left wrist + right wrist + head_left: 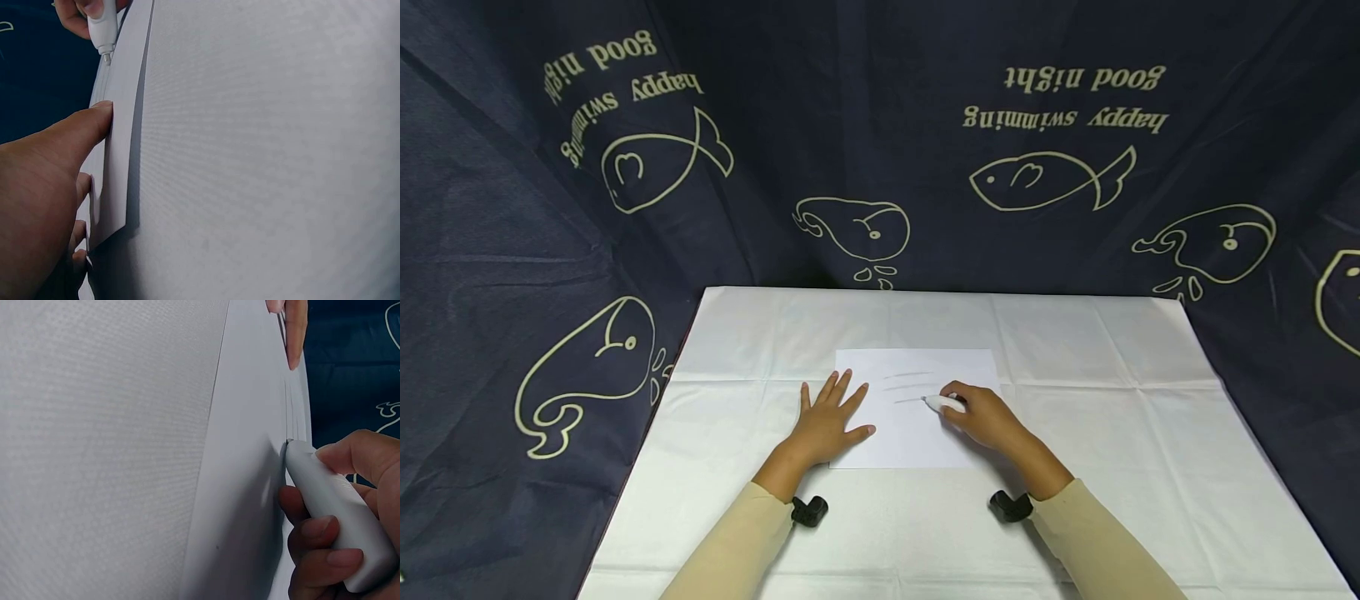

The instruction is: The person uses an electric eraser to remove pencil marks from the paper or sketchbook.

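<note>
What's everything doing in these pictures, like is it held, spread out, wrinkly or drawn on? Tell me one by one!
Left hand: fingers spread, resting over the paper's left edge.
Right hand: fingers curled, holding the white pen.
White pen: held tilted, tip at the lowest line's right end in the head view.
Paper: lying on the tablecloth, drawn on with three faint lines.
Tablecloth: spread out, creased.
Dark cloth: hanging, printed words upside down.

The pen [337, 509] in the right hand [988, 417] is white. The paper [902, 437] under it is white with grey lines [908, 387]. Past that hand, dark blue cloth [865, 125] has yellowish fish [1041, 181].
</note>
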`<state>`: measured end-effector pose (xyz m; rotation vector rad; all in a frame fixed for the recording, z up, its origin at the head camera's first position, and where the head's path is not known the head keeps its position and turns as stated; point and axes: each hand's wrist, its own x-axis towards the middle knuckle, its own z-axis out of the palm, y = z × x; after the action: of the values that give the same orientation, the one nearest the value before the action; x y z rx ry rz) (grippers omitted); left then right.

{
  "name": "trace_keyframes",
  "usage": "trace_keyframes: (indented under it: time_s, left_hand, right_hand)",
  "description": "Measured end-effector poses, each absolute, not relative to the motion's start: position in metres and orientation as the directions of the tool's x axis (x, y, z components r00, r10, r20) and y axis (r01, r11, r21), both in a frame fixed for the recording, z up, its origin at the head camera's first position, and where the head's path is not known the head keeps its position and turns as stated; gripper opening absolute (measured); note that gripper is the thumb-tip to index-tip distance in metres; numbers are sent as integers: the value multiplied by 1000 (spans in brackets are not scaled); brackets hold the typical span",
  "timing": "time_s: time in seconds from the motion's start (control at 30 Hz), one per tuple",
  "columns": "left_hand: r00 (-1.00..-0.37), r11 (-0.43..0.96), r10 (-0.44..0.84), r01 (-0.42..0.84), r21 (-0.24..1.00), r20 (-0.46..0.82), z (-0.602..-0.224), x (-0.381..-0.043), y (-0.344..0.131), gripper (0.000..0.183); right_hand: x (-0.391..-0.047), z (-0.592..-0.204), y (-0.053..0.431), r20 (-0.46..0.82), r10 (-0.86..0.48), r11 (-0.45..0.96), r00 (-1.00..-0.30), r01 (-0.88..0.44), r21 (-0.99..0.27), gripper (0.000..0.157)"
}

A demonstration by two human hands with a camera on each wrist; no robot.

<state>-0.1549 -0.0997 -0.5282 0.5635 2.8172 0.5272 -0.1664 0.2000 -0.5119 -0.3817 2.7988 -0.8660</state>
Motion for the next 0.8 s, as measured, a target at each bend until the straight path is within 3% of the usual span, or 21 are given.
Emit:
trace_keyframes:
  time_s: [0.8]
  left_hand:
    - [-903, 861, 407, 329, 389, -137, -532, -155, -100, 74]
  right_hand:
    - [-167, -508, 198, -107, -295, 790, -949, -180, -587, 25]
